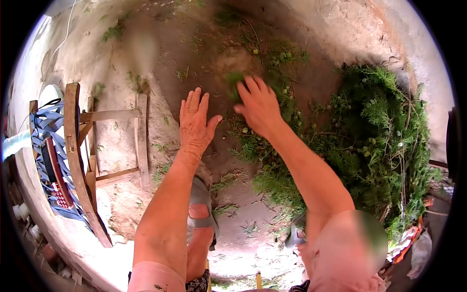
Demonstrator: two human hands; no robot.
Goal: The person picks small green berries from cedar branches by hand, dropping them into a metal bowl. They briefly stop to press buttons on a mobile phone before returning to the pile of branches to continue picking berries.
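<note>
My left hand is held out over the dirt floor, its fingers stretched and the thumb apart, holding nothing. To its right, my right hand reaches forward, palm down with fingers spread. A blurred green sprig shows right by its fingertips, apparently loose in motion. Below and beside the right hand lie scattered evergreen sprigs with small round cones. A large heap of cut evergreen branches rises to the right of my right forearm.
On the left, a wooden stool frame with blue woven strips lies on its side, a dark red phone-like device against the strips. My sandalled foot is below my left hand. A wall stands at the upper right.
</note>
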